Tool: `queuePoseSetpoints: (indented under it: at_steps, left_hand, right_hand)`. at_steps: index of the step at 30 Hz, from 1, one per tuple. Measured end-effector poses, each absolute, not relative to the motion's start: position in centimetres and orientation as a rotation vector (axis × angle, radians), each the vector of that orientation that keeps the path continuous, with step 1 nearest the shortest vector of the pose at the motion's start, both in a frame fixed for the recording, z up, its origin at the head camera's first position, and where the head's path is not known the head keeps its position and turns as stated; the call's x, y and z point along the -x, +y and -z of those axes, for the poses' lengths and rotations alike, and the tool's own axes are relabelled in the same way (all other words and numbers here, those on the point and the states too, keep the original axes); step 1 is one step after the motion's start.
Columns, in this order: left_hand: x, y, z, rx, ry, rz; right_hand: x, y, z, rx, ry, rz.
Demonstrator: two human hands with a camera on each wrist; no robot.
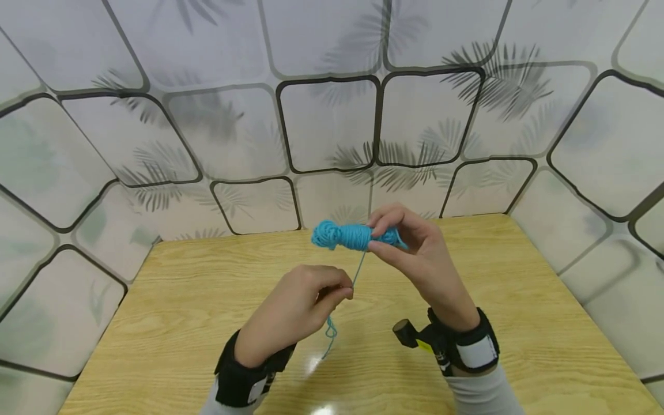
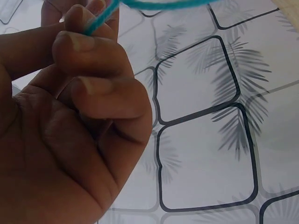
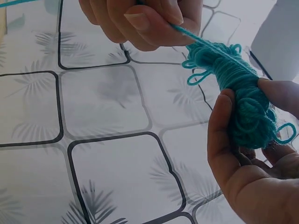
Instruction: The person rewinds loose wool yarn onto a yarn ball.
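Note:
A wound bundle of blue yarn point(image 1: 355, 237), loopy at both ends, is held up over the table by my right hand point(image 1: 415, 248). Thumb and fingers grip its right end. From the bundle a single taut strand point(image 1: 359, 268) runs down to my left hand point(image 1: 301, 300), which pinches it between thumb and fingers. Below that hand dangles the loose, looped tail point(image 1: 330, 330). In the right wrist view the strand lies along the bundle point(image 3: 238, 70) and leads to the left fingers. The left wrist view shows the curled left fingers point(image 2: 103, 98) with yarn at their tips.
The wood-grain table point(image 1: 197, 300) spreads beneath both hands. A wall point(image 1: 332, 132) with stone-and-leaf patterned covering stands behind it and continues along both sides. Black straps circle both wrists, and a dark camera mount point(image 1: 407, 333) juts from the right one.

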State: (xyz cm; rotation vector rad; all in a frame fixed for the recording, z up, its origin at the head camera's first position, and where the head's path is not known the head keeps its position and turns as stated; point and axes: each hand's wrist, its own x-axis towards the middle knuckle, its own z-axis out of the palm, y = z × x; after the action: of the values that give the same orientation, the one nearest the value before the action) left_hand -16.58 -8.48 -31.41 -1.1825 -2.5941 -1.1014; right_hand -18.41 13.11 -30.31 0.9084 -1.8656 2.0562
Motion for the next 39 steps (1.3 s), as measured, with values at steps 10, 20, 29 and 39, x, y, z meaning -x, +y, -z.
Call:
queuePoseSetpoints:
  at_steps: [10,20,29,39]
  left_hand:
    - [17.5,-8.8,31.9,1.159,-2.604,1.165]
    - [18.3,-9.6,32.0,1.069,-2.518,1.200]
    - [17.3,-9.6,31.2,1.148,-2.309,1.331]
    - [16.5,-9.0,31.1,1.182,-2.325,1.354]
  right_hand:
    - [18.1,13.3,30.3,-1.078,-1.832,-2.079]
    - [17.8,13.4,30.2,-1.710,-1.990,-1.959]
    - [18.1,13.3,30.8,-1.604,-2.320,-1.681]
    - [18.8,13.7,31.1,-1.292,-2.570,-1.456]
